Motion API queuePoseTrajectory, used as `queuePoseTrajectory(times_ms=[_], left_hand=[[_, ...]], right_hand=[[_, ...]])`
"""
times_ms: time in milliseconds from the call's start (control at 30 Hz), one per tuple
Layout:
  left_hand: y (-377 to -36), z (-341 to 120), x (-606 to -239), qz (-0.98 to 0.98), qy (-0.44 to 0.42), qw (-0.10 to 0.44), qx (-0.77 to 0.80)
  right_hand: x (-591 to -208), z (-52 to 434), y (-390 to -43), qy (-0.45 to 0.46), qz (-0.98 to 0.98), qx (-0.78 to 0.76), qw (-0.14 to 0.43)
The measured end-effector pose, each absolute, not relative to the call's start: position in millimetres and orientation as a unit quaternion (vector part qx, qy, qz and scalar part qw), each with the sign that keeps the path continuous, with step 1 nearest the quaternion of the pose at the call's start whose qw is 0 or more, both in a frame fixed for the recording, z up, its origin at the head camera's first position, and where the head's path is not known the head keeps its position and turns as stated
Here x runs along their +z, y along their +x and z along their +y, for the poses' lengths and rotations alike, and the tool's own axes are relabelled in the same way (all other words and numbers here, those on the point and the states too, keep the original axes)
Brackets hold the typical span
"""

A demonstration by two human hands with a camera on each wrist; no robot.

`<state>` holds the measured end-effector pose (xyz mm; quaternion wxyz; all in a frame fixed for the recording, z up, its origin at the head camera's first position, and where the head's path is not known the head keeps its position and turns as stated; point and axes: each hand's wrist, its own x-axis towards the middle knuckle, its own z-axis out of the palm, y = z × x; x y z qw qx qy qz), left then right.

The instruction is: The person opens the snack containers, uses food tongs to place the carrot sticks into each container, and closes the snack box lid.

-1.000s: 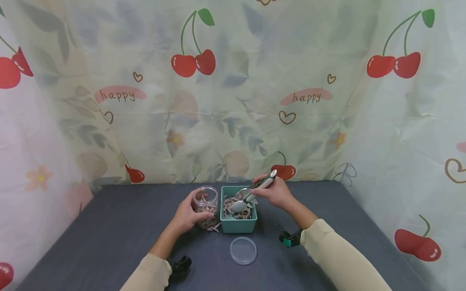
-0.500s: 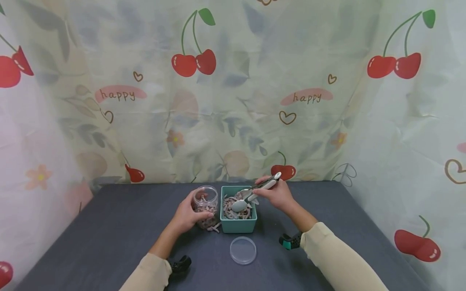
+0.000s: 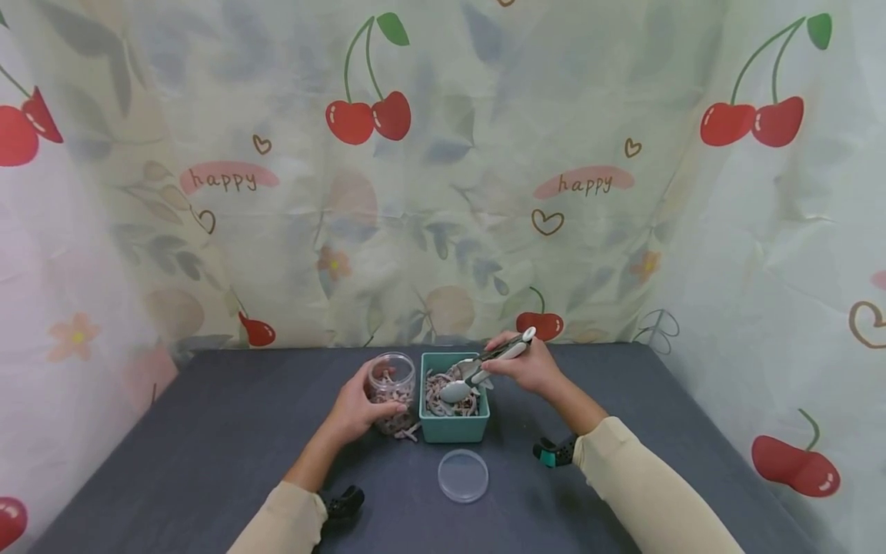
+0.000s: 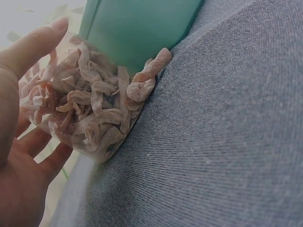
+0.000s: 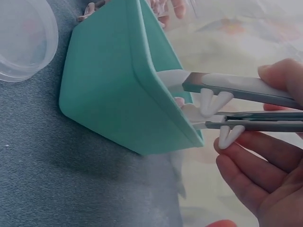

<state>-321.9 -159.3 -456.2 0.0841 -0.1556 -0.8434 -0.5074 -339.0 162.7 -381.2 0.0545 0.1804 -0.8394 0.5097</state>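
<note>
My left hand (image 3: 356, 408) grips a clear plastic jar (image 3: 391, 388) partly filled with pinkish dried pieces (image 4: 90, 111), standing on the dark grey table (image 3: 208, 446). Just right of it sits a teal square tub (image 3: 453, 423) holding more of the same pieces. My right hand (image 3: 529, 368) holds white and grey tongs (image 3: 484, 367), whose tips dip into the tub. In the right wrist view the tongs (image 5: 241, 101) reach over the tub's rim (image 5: 161, 80). A few loose pieces (image 3: 407, 433) lie on the table between jar and tub.
A clear round lid (image 3: 462, 475) lies flat on the table in front of the tub. Cherry-print fabric (image 3: 443, 169) walls the table at the back and both sides. Both forearms wear cream sleeves with wrist-mounted cameras (image 3: 554, 452).
The right hand and the tongs have drifted slightly right and up over the tub. The left hand and the jar stay where they were.
</note>
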Motion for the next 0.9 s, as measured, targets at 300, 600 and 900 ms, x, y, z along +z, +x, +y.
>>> queuePoseTrajectory(times_ms=[300,600,900], left_hand=[[-323.5,-159.8,-456.5,-0.846,-0.151,0.086,-0.503],[-323.3,-159.2,-456.8,-0.846,-0.154,0.083,-0.503],[-322.7,-159.4,-456.8,-0.844,-0.153,0.083,-0.507]], right_hand=[[-389.9,164.6,-335.2,0.156,-0.822,0.541,0.084],[-395.9,166.6,-334.6,0.162,-0.794,0.578,0.098],[-387.9,170.4,-332.5,0.181,-0.761,0.614,0.102]])
